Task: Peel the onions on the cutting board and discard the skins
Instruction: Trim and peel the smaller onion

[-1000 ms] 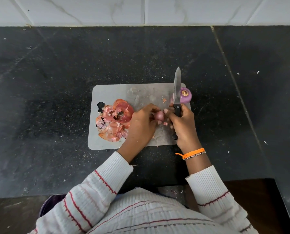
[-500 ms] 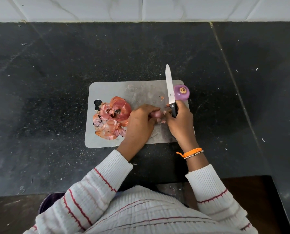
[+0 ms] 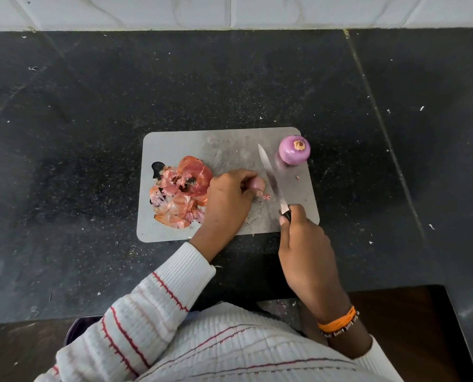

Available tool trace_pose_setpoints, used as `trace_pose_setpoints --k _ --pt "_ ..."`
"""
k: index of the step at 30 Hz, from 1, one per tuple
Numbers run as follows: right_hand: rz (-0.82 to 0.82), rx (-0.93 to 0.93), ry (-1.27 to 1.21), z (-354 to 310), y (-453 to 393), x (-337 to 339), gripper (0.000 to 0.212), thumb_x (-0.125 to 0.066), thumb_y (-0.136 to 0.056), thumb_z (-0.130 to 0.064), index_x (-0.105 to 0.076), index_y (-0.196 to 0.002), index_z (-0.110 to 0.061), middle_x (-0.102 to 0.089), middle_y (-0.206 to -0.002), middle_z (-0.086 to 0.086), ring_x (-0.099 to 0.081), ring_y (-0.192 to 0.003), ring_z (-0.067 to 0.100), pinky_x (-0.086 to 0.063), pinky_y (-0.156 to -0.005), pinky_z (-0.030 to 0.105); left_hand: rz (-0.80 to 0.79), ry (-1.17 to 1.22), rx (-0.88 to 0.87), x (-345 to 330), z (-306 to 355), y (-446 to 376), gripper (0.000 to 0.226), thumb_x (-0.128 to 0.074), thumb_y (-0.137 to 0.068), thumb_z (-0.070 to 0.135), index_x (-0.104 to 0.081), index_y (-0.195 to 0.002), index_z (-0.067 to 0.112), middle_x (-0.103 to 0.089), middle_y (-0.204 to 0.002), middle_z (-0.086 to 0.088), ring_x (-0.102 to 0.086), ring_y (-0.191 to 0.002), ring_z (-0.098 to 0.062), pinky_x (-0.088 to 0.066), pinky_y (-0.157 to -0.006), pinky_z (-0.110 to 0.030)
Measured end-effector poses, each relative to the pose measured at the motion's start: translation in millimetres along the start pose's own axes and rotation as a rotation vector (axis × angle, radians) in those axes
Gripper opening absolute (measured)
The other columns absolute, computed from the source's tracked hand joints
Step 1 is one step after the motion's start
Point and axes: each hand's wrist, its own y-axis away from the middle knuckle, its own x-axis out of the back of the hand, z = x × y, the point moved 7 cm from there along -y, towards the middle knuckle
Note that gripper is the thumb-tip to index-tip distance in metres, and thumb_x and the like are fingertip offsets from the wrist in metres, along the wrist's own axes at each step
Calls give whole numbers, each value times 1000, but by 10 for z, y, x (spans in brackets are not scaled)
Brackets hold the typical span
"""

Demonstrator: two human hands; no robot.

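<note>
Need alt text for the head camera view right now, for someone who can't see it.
Seen from above, a person's left hand holds a small onion on a grey cutting board while the right hand grips a knife beside it. A peeled purple onion sits at the board's far right corner; a pile of skins lies on its left.

Small pinkish onion [image 3: 258,184] mostly hidden under left hand [image 3: 229,199]. Black knife handle [image 3: 287,215] almost all inside right hand [image 3: 304,244]. Dark purple round container [image 3: 71,330], near left, covered by striped sleeve; can't tell what it is.
</note>
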Motion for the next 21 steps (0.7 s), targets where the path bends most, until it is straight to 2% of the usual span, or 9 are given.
trace_pose_setpoints --k 5,12,18,21 --pt "-67 -43 49 -2 6 -56 18 -34 -101 -25 -42 -115 -16 -63 -93 4 -64 -82 22 -52 -68 36 -12 32 24 -6 9 -6 24 -72 -76 5 -72 -100 8 -73 -94 -3 -63 -81 -9 -47 -79 -16" --pt "-104 -23 135 -66 45 -41 18 -38 -100 -20 -38 -118 -17 -63 -96 2 -65 -82 19 -41 -61 24 -21 16 4 -6 26 -20 18 -71 -75 2 -73 -93 7 -73 -89 -5 -66 -79 -17 -54 -81 -31" --pt "-136 -65 176 -120 -114 -61 22 -39 -99 -13 -37 -121 -14 -63 -104 10 -64 -94 28 -46 -68 33 3 -10 -43 -9 30 -26 20 -72 -72 -2 -74 -88 8 -73 -85 -3 -66 -76 -16 -55 -78 -32" --pt "-162 -67 198 -109 -121 -74 29 -40 -98 -12 -35 -126 -13 -62 -106 10 -63 -95 28 -48 -72 35 14 18 -14 -5 6 -37 21 -74 -72 2 -74 -91 11 -73 -87 -2 -66 -77 -15 -54 -79 -31"
